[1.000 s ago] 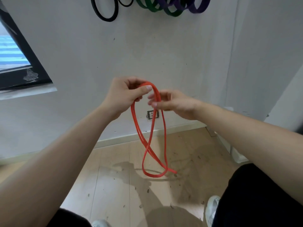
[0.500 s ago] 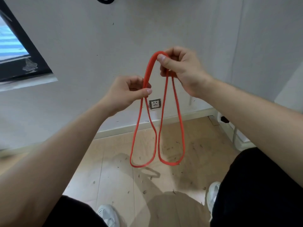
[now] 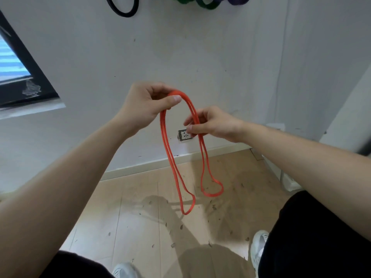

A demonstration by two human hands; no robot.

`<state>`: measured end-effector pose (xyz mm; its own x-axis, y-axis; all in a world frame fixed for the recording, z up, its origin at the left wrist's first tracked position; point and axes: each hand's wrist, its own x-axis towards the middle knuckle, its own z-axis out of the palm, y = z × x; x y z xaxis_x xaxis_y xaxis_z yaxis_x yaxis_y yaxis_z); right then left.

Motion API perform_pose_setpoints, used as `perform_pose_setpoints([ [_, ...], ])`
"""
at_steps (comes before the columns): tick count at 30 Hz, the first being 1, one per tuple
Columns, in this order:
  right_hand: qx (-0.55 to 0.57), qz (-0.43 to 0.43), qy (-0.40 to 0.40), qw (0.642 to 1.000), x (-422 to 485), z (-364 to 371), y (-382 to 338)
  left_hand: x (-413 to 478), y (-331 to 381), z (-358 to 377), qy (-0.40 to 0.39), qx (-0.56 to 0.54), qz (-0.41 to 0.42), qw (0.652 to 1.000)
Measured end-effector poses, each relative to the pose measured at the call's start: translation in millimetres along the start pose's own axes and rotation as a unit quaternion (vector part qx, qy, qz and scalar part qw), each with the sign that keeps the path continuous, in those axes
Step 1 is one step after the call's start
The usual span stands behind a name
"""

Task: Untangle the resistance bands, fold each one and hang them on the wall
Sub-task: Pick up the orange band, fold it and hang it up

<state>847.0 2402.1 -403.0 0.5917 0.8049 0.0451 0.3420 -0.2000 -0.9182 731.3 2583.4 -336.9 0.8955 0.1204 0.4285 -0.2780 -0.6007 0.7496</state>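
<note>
Left hand [image 3: 144,105] pinches red band [image 3: 166,145] fold top; right hand [image 3: 212,123] pinches right strands.

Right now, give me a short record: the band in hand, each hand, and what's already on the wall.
band: orange resistance band, doubled over, two loops hanging free
left hand: pinches the top of the fold
right hand: pinches the right pair of strands lower down
wall: black band, green band and purple band hang at the top edge, partly cut off
</note>
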Motion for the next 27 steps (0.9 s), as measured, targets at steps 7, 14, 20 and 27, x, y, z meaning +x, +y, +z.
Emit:
perform_pose_setpoints([
  [7, 0.04, 0.025, -0.042, 0.998, 10.2, 11.5, 7.8, 20.1, 18.8, -16.6, -0.044, 0.092, 0.018, 0.995],
  [14, 0.07, 0.034, -0.091, 0.993, 19.3, 45.2, -1.3, 18.9, 28.3, -23.8, 0.061, 0.005, 0.029, 0.998],
  [20, 0.044, 0.047, -0.09, 0.994, 27.5, 69.6, 7.3, 19.3, 35.0, -43.5, 0.121, -0.031, 0.034, 0.992],
  [27, 0.0, 0.049, -0.107, 0.993, 28.9, 66.4, 27.2, 14.1, 31.3, -66.0, 0.179, -0.075, 0.008, 0.981],
])
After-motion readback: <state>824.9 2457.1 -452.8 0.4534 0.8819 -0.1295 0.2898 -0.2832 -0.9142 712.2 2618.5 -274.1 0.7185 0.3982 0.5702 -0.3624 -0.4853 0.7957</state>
